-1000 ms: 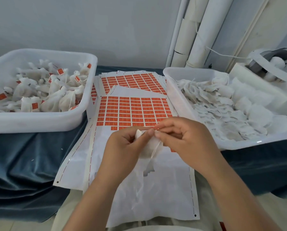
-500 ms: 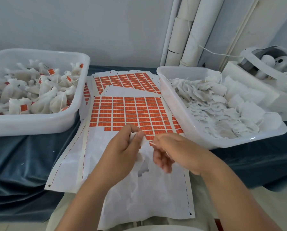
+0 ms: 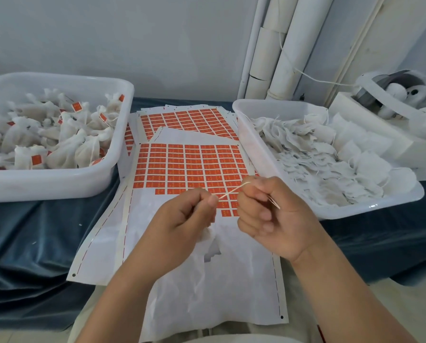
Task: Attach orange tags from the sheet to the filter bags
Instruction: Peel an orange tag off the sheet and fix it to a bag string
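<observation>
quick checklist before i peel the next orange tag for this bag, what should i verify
1. String taut between left hand and right hand: ok.
2. Filter bag held in the left hand: ok, though mostly hidden by the fingers.
3. Orange tags left on the top sheet: ok, many rows.
4. Tag on this string: not ok, none visible.
5. Right hand free to peel: not ok, it pinches the string.

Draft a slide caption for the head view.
Left hand and right hand pinch a string taut over the orange tag sheet, flanked by tagged bags and untagged bags.
</observation>
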`<action>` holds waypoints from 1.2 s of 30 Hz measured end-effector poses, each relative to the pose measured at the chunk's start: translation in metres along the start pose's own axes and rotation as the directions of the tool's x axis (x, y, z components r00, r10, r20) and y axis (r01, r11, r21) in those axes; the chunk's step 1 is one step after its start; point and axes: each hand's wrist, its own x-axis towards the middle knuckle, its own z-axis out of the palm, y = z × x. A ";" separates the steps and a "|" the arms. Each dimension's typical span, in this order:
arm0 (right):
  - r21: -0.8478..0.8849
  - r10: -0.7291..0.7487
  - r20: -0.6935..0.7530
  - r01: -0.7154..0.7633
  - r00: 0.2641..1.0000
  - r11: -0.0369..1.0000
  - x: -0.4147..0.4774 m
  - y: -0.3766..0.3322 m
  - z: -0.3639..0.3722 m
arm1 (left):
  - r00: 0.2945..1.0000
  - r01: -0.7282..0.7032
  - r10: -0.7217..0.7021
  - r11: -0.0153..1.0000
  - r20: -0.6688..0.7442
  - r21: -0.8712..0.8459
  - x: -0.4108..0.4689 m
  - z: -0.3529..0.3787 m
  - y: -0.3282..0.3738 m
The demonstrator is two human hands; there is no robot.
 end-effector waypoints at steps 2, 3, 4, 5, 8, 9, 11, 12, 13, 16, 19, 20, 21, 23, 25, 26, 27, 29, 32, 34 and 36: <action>-0.055 -0.034 -0.007 0.034 0.999 0.998 0.001 0.000 0.004 | 0.999 -0.046 0.046 0.999 0.002 0.001 -0.001 0.002 0.001; -0.054 -0.043 0.006 0.044 0.999 0.998 0.001 0.000 0.005 | 0.998 -0.059 0.059 0.998 0.001 -0.002 -0.002 0.003 0.002; -0.033 -0.056 0.008 0.056 0.998 0.998 0.001 0.000 0.006 | 0.998 -0.060 0.060 0.998 0.002 -0.002 -0.001 0.005 0.002; 0.004 -0.074 -0.004 0.074 0.997 0.997 0.000 0.001 0.006 | 0.998 -0.057 0.057 0.998 0.004 0.001 -0.001 0.006 0.003; 0.116 -0.135 -0.031 0.137 0.990 0.984 -0.001 0.001 0.006 | 0.998 -0.064 0.064 0.998 0.012 0.026 0.000 0.007 0.004; 0.141 -0.147 -0.018 0.148 0.989 0.979 0.000 0.002 0.007 | 0.997 -0.076 0.076 0.997 0.018 0.025 0.000 0.007 0.003; 0.152 -0.173 -0.008 0.172 0.985 0.973 0.001 0.004 0.011 | 0.997 -0.076 0.076 0.997 0.028 -0.004 -0.001 0.009 0.003; 0.134 -0.195 -0.017 0.196 0.981 0.971 0.002 0.005 0.012 | 0.997 -0.066 0.066 0.998 0.037 -0.016 -0.001 0.010 0.003; 0.111 -0.219 -0.023 0.220 0.975 0.969 0.002 0.006 0.013 | 0.997 -0.054 0.055 0.998 0.047 -0.020 -0.002 0.011 0.003; 0.154 -0.226 0.014 0.222 0.974 0.963 0.004 0.009 0.014 | 0.995 -0.053 0.052 0.999 0.089 0.009 -0.003 0.010 0.007; 0.319 -0.234 -0.036 0.233 0.972 0.919 0.005 0.004 0.006 | 0.999 0.039 -0.034 0.985 -0.032 0.170 -0.002 -0.006 0.005; 0.317 -0.236 -0.087 0.251 0.968 0.914 0.005 0.001 0.001 | 0.984 0.133 -0.101 0.962 -0.145 0.236 -0.001 -0.016 0.003; 0.257 -0.231 -0.159 0.267 0.960 0.929 0.006 -0.003 -0.004 | 0.953 0.235 -0.159 0.926 -0.259 0.294 0.001 -0.026 0.001; -0.047 -0.267 -0.324 0.266 0.908 0.963 0.007 -0.006 -0.014 | 0.889 0.378 -0.249 0.873 -0.386 0.309 0.003 -0.050 -0.008; -0.352 -0.333 -0.422 0.185 0.843 0.917 0.012 0.000 -0.021 | 0.845 0.461 -0.376 0.872 -0.381 0.163 0.004 -0.069 -0.014; -0.415 -0.337 -0.452 0.139 0.826 0.899 0.015 0.006 -0.023 | 0.819 0.495 -0.449 0.867 -0.357 0.047 0.005 -0.074 -0.016; -0.431 -0.331 -0.475 0.113 0.815 0.895 0.018 0.013 -0.025 | 0.793 0.521 -0.508 0.852 -0.335 -0.057 0.004 -0.076 -0.017; -0.393 -0.300 -0.518 0.089 0.801 0.915 0.023 0.023 -0.025 | 0.758 0.546 -0.567 0.822 -0.321 -0.162 0.003 -0.078 -0.020; -0.304 -0.246 -0.553 0.082 0.796 0.949 0.027 0.030 -0.026 | 0.747 0.545 -0.594 0.805 -0.301 -0.234 0.003 -0.081 -0.028; -0.298 -0.241 -0.553 0.081 0.798 0.951 0.027 0.032 -0.027 | 0.751 0.569 -0.632 0.766 -0.190 -0.300 0.004 -0.081 -0.032; -0.377 -0.264 -0.550 0.046 0.792 0.925 0.026 0.034 -0.024 | 0.763 0.602 -0.646 0.703 0.014 -0.378 0.004 -0.076 -0.033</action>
